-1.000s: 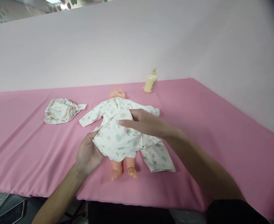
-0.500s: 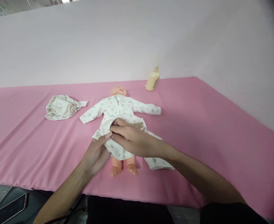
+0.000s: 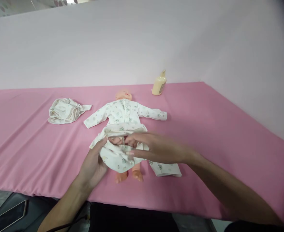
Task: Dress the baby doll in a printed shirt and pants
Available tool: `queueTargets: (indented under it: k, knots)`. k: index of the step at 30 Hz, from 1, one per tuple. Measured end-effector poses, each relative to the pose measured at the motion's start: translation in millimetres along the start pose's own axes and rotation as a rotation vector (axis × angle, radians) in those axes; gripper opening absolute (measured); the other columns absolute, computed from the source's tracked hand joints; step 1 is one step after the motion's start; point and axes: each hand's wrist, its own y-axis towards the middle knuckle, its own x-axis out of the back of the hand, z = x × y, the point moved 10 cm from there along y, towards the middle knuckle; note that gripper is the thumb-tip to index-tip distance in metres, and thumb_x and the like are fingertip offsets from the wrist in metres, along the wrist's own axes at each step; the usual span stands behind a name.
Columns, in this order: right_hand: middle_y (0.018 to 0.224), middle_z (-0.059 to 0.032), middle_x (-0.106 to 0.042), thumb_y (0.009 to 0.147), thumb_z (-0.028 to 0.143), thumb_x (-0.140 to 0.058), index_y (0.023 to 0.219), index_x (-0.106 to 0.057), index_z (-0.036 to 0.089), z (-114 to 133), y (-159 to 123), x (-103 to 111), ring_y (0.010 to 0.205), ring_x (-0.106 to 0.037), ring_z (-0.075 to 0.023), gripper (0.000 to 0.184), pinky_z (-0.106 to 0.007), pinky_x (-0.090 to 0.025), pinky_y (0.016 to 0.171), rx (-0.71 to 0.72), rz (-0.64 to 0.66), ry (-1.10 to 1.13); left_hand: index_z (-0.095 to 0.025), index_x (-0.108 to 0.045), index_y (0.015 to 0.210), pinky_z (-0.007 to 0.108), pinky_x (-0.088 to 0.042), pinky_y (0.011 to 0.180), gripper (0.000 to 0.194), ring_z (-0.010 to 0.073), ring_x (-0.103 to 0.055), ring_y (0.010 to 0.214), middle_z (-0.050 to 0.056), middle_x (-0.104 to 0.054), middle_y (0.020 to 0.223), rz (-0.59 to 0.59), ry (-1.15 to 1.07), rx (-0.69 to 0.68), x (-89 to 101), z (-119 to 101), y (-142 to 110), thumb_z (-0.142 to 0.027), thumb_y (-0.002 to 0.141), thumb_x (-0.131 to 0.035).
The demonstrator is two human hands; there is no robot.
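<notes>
A baby doll [image 3: 123,95] lies on its back, its head toward the wall and bare feet [image 3: 137,175] toward me. It wears a white printed long-sleeved top [image 3: 122,111]. Across its lower body are white printed baby pants [image 3: 117,159], bunched up, with a gathered waistband facing upward. My left hand [image 3: 93,164] grips the left edge of the pants between thumb and fingers. My right hand [image 3: 144,146], a little blurred, has its thumb and fingers apart at the opening. Part of the doll's legs is hidden under the cloth.
A crumpled white printed garment [image 3: 65,111] lies left of the doll. Against the back wall stands a pale yellow pump bottle [image 3: 159,84]. The pink cloth [image 3: 204,154] covers the table. A phone [image 3: 8,216] rests on a dark surface below the table edge.
My right hand has drawn back to the right from the opening, and its fingers have spread. My left hand has shifted slightly left and the pants' opening now gapes wider.
</notes>
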Motion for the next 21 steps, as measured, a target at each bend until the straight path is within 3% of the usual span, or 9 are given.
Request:
queueTargets:
  k: [5, 9, 13, 17, 21]
  knots:
    - [0.100, -0.0075, -0.065, 0.085, 0.053, -0.067, 0.093, -0.067, 0.018, -8, -12, -25, 0.103, -0.056, -0.0254, 0.035, -0.042, -0.040, 0.097, 0.083, 0.101, -0.222, -0.015, -0.068, 0.084, 0.028, -0.057, 0.086, 0.014, 0.0160, -0.068, 0.085, 0.003, -0.068, 0.080, 0.093, -0.164, 0.023, -9.1, -1, -19, -0.023, 0.091, -0.061]
    - [0.088, -0.0052, -0.066, 0.091, 0.048, -0.060, 0.103, -0.065, 0.019, 1, -38, -42, 0.094, -0.058, -0.0242, 0.031, -0.043, -0.040, 0.095, 0.044, 0.188, -0.212, -0.016, -0.067, 0.086, 0.027, -0.057, 0.083, 0.012, 0.0124, -0.065, 0.070, -0.002, -0.056, 0.059, 0.071, -0.308, 0.008, -7.9, -8, -33, -0.020, 0.092, -0.057]
    - [0.086, -0.0061, -0.067, 0.089, 0.049, -0.062, 0.108, -0.066, 0.020, 24, -77, -55, 0.085, -0.060, -0.0222, 0.035, -0.032, -0.046, 0.074, 0.078, 0.335, -0.013, -0.020, -0.069, 0.097, 0.024, -0.058, 0.068, 0.014, 0.0095, -0.058, 0.055, -0.004, -0.054, 0.057, -0.009, -0.389, 0.025, 11.3, -2, -59, -0.017, 0.090, -0.057]
    - [0.083, -0.0059, -0.069, 0.089, 0.038, -0.059, 0.119, -0.065, 0.018, 46, -99, -75, 0.072, -0.061, -0.0189, 0.036, -0.030, -0.046, 0.070, 0.245, 0.494, 0.137, -0.021, -0.070, 0.108, 0.020, -0.054, 0.061, 0.023, 0.0067, -0.053, 0.051, -0.003, -0.056, 0.060, -0.035, -0.377, 0.160, 36.8, 32, -89, -0.015, 0.090, -0.057]
    - [0.096, -0.0095, -0.071, 0.096, 0.033, -0.049, 0.120, -0.064, 0.018, 29, -85, -85, 0.086, -0.064, -0.0215, 0.033, -0.032, -0.047, 0.076, 0.154, 0.404, 0.031, -0.024, -0.066, 0.122, 0.023, -0.056, 0.069, 0.035, 0.0093, -0.061, 0.061, -0.002, -0.059, 0.068, -0.169, -0.346, 0.221, 68.9, 57, -101, -0.017, 0.089, -0.060]
